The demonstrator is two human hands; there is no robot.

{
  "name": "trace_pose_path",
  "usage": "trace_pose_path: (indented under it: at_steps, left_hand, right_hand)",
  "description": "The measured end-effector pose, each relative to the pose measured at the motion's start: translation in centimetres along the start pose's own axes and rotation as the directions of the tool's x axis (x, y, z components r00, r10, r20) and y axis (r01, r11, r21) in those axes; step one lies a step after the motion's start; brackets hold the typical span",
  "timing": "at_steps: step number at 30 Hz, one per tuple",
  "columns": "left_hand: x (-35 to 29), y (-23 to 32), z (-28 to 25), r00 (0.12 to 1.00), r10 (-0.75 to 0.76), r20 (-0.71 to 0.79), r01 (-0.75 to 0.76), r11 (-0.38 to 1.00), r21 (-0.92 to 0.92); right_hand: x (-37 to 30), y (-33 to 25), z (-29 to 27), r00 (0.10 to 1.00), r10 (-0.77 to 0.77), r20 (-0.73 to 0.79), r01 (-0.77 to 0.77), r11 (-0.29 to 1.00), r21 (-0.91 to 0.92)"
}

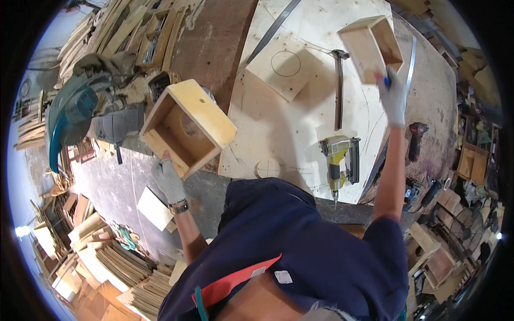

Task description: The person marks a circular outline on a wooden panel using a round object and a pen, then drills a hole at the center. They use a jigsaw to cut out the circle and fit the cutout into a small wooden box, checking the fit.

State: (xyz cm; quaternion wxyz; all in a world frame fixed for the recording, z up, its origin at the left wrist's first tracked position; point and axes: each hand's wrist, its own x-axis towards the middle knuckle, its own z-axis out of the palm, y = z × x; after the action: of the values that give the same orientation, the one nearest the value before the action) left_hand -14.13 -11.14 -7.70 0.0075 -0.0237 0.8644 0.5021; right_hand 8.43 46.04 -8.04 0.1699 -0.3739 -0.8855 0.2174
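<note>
My left hand, in a pale glove with a wristwatch below it, grips the lower edge of an open wooden box. The box is tilted, with a small hole in one side and a larger round opening inside. At the far right, my right hand, also gloved, is closed at the near end of a second open wooden box. Something small and blue shows at its fingers; I cannot make out what. Between the boxes lies a square wooden panel with a drawn circle.
On the pale plywood board lie a hammer and a yellow-green nail gun. A metal ruler lies at the far edge. To the right is a red-black drill; to the left, a teal saw with stacked wood around.
</note>
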Motion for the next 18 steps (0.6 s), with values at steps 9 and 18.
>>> trace_pose_path:
  at_steps: [9, 18]
  left_hand:
    - [-0.7, 0.9, -3.7, 0.995, 0.012, -0.104, -0.013, 1.000, -0.001]
    - [-3.2, -0.7, -6.1, 0.995, -0.003, -0.098, -0.001, 0.999, -0.038]
  right_hand:
    - [-21.3, -13.5, 2.3, 0.733, -0.485, 0.476, 0.350, 0.870, 0.348]
    - [-23.2, -14.6, 7.4, 0.819, -0.320, 0.476, 0.097, 0.895, 0.434]
